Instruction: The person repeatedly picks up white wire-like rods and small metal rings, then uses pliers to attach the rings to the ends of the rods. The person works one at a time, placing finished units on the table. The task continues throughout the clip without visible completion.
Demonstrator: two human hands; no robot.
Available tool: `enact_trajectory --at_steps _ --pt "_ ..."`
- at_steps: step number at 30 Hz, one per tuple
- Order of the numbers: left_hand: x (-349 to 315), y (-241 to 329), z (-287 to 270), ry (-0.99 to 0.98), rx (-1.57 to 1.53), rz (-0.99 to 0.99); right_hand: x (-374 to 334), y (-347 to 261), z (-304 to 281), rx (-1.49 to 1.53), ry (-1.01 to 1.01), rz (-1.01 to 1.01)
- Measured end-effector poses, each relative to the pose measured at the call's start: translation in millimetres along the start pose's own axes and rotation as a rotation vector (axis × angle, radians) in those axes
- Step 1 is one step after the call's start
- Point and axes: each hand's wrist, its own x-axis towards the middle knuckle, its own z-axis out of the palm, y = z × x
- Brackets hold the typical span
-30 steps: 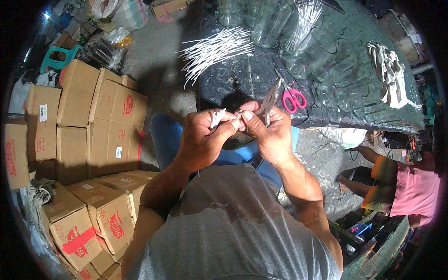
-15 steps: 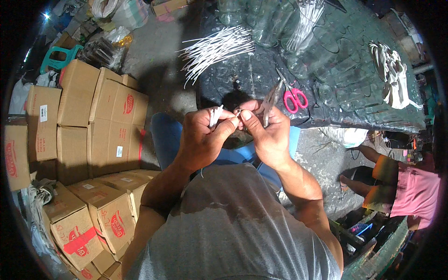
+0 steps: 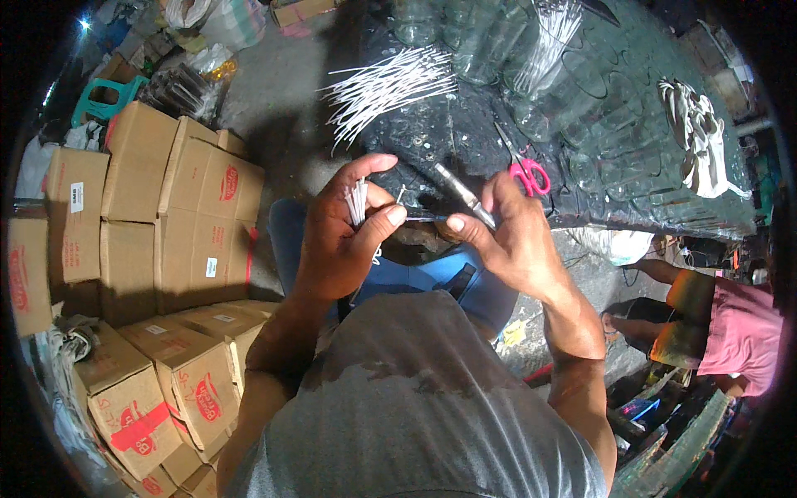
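My left hand point(image 3: 336, 236) holds a small bunch of thin white cords point(image 3: 355, 203), like wicks, against its palm. Its thumb pinches one short piece point(image 3: 402, 194), whose tip sticks up, while the index finger stretches out above. To the right, my right hand point(image 3: 523, 236) is closed around metal pliers point(image 3: 462, 192), their jaws pointing up and left. Its thumb reaches toward my left hand, with a gap between the two hands. Beyond them, a loose pile of white cords point(image 3: 390, 87) lies on the black-covered table point(image 3: 415, 141). Pink-handled scissors point(image 3: 527, 174) rest beside my right hand.
Glass jars point(image 3: 490, 50) crowd the table's far side, one bunch of cords point(image 3: 552, 41) among them. White cloth strips point(image 3: 701, 141) lie at the right. Cardboard boxes point(image 3: 199, 207) are stacked at my left. Another person in a pink shirt point(image 3: 743, 332) is at the right.
My hands have moved apart; earlier their fingertips met over a small piece. The left index finger has lifted away, and the right hand has turned the pliers leftward.
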Motion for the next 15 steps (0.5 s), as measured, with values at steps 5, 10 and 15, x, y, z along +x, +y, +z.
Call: enact_trajectory --at_steps 5,10,15 --pt "-0.5 0.3 -1.2 0.001 -0.031 -0.011 -5.0 21.4 -1.4 -0.168 -0.154 -0.248" --pt "-0.9 2.2 0.8 0.009 0.043 0.016 -2.8 14.4 1.5 -0.234 -0.190 -0.257" --pt "-2.5 -1.2 1.2 -0.002 0.147 0.100 0.6 12.3 5.7 -0.230 -0.170 -0.328"
